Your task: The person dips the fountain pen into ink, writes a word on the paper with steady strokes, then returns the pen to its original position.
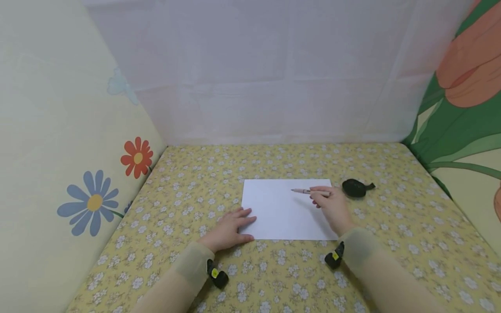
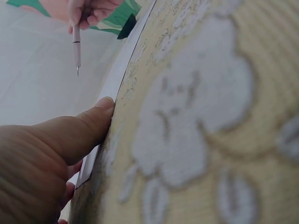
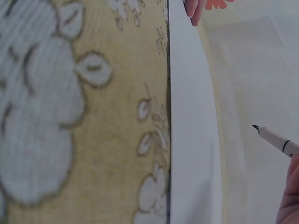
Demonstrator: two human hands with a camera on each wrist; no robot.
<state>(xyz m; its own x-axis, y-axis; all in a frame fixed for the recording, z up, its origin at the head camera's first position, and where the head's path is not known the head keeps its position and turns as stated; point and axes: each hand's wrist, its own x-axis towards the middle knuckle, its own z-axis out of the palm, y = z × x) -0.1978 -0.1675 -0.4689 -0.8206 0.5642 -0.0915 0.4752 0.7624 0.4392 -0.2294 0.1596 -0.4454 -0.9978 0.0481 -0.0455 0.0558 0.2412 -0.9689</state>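
A blank white sheet of paper [image 1: 279,211] lies on the table. My left hand [image 1: 230,228] rests flat at its left edge, fingers spread, with fingertips on the paper. The thumb [image 2: 88,121] presses near the sheet's lower corner in the left wrist view. My right hand [image 1: 332,206] pinches a light-coloured fountain pen [image 1: 303,191] between thumb and fingers. Its dark nib [image 3: 255,127] points left and is held above the right part of the sheet, off the paper in both wrist views.
A black rounded object with a short tab [image 1: 354,188] lies right of the paper, just beyond my right hand. The table is covered with a yellow flowered cloth [image 1: 188,187]. A pale sheet [image 1: 274,74] hangs behind it, and flower-printed walls stand at both sides.
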